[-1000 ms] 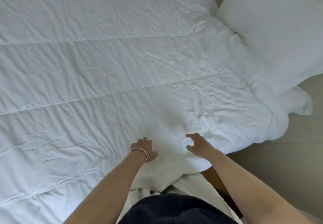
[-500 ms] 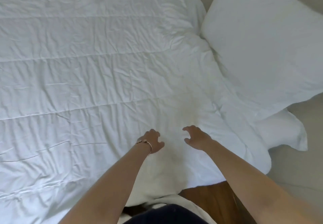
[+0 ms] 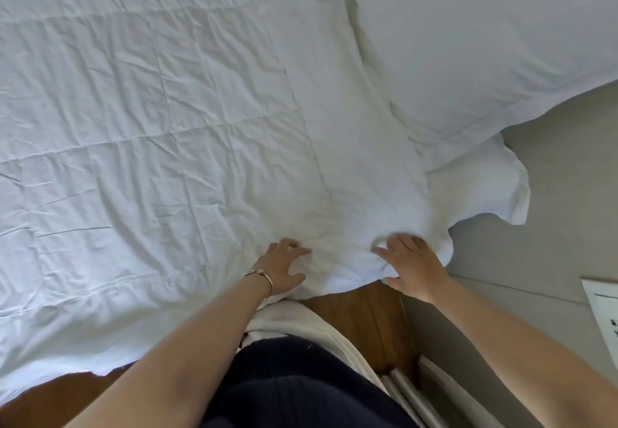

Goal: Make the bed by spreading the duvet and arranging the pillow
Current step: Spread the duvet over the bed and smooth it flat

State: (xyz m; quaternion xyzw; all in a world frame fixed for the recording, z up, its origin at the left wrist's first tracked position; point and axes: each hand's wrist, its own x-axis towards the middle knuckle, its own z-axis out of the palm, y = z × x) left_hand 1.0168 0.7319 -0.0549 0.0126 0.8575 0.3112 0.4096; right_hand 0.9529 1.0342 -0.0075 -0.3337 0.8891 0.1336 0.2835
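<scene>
White cotton fills the view. Nearest, the left hand [image 3: 279, 268] and right hand [image 3: 413, 265] press on the duvet [image 3: 167, 126] near its corner, fingers spread wide, gripping nothing. The duvet already lies flat across the bed, wrinkled, its long axis apparently running left to right; this corner bunches over the wooden floor [image 3: 361, 314]. Beyond, the pillow [image 3: 485, 43] lies at the bed's head, angled, seemingly overhanging, likely still needing straightening.
</scene>
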